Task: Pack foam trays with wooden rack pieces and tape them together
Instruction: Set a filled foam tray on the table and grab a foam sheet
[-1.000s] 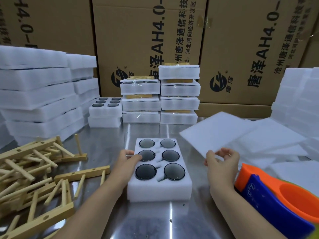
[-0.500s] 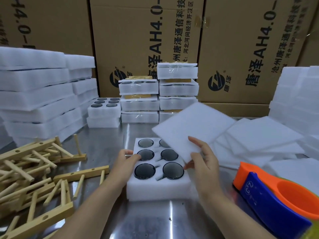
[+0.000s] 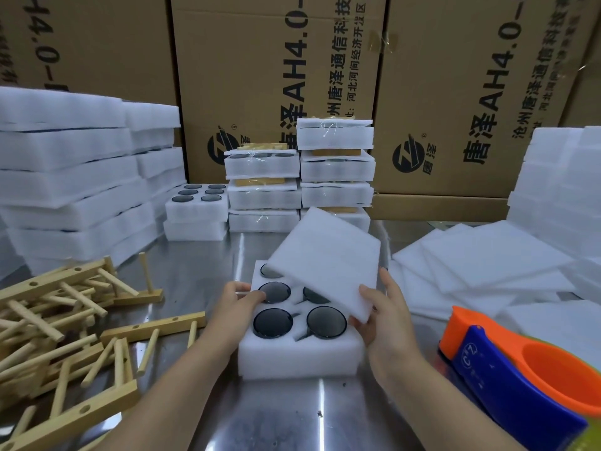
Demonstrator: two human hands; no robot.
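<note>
A packing warehouse: printed cardboard cartons (image 3: pixel 279 92) wall a steel table (image 3: pixel 195 255) stacked with foam trays (image 3: pixel 65 177).

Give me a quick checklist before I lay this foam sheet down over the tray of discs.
1. Foam sheet gripped: ok, right hand pinches its near corner.
2. Foam tray steadied: ok, left hand rests on its left side.
3. Dark discs seated: visible ones ok; those under the sheet, cannot tell.
4. Sheet square to tray: not ok, tilted and skewed.
5. Tape dispenser close by: ok, on the table at right.
</note>
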